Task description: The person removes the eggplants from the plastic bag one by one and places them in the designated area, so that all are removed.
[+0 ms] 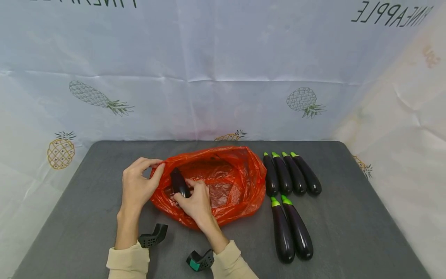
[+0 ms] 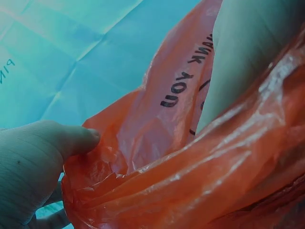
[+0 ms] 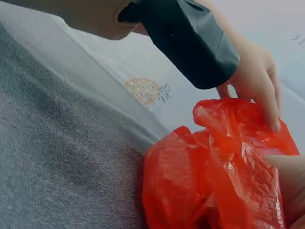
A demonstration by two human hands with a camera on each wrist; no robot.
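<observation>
A red plastic bag (image 1: 249, 190) lies with its mouth wide open near the middle of the table. At its left rim, my left hand (image 1: 137, 186) pinches the plastic between thumb and fingers. The left wrist view shows the thumb over the rim of the bag (image 2: 162, 191), fingers partly behind it. My right hand (image 1: 198, 203) reaches inside and grips a dark eggplant (image 1: 178, 180) at the bag's left side. The eggplant's upper part shows; the hand covers some of the rest. In the right wrist view, the bag (image 3: 176, 176) hides the right fingers.
Right of the bag, several eggplants (image 1: 283, 176) lie side by side, stems away from me. Two more eggplants (image 1: 297, 232) lie nearer on the grey table (image 1: 352, 228). Behind hangs a pale cloth (image 1: 216, 108) with pineapple prints. Black camera mounts (image 1: 153, 235) stick out from both wrists.
</observation>
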